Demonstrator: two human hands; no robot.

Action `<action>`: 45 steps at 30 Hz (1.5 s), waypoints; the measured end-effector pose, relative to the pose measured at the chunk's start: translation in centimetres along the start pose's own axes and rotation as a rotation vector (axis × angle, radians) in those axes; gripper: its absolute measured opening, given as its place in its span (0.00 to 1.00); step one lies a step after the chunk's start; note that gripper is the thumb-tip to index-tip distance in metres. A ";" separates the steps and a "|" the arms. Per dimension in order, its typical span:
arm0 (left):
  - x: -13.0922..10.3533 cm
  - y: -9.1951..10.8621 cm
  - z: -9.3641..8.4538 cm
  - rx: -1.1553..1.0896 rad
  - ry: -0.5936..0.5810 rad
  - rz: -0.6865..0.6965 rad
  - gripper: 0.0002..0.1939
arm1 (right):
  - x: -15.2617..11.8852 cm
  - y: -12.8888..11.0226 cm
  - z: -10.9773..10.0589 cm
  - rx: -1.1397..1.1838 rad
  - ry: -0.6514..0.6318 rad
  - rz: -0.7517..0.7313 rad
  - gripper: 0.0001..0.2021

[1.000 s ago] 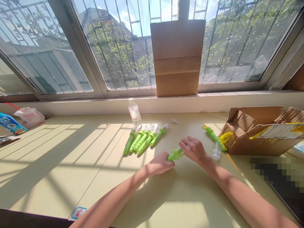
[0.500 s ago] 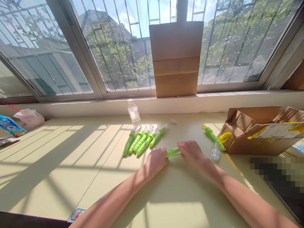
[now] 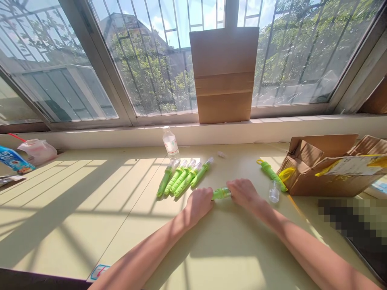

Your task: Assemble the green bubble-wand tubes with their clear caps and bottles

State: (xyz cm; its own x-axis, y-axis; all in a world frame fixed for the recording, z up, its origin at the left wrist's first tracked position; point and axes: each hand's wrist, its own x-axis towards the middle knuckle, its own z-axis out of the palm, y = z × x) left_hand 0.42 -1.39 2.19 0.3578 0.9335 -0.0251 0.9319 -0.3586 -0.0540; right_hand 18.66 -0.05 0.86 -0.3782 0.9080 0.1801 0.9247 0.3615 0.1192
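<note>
Between my two hands lies a green plastic tube (image 3: 219, 193) with a clear, ridged end on its right. My left hand (image 3: 199, 200) is closed round its left part. My right hand (image 3: 242, 192) grips the clear end, and its fingers partly hide it. To the left, several similar green tubes with clear caps (image 3: 184, 177) lie side by side on the table. A loose clear plastic cup (image 3: 274, 192) stands right of my right hand, close to another green tube (image 3: 273, 176) with a yellow loop.
An open cardboard box (image 3: 326, 177) occupies the right side. A water bottle (image 3: 171, 143) stands behind the row of tubes, and a small clear piece (image 3: 221, 154) lies near the sill. Far left are a pink bag (image 3: 39, 152) and a blue packet (image 3: 15, 159). A cardboard sheet (image 3: 225, 76) leans against the window.
Both hands keep their hold on the green tube and have shifted only very slightly to the right. Everything else looks the same.
</note>
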 end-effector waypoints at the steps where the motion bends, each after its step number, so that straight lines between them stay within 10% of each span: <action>1: 0.0 0.0 0.1 0.001 0.003 0.001 0.10 | 0.0 0.0 0.0 0.001 -0.005 0.001 0.09; 25: 0.4 0.3 0.9 -0.080 0.260 0.092 0.09 | 0.6 0.6 2.9 0.129 0.546 0.193 0.24; 45: 1.0 0.1 1.8 -0.113 0.327 -0.071 0.16 | 1.1 0.2 3.7 0.231 0.415 0.239 0.21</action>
State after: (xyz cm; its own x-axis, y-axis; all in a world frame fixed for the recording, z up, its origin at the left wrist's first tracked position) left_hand 0.71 -0.52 0.37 0.2751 0.9144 0.2971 0.9492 -0.3074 0.0671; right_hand 18.55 1.76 -2.53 -0.0982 0.8275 0.5528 0.9550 0.2347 -0.1816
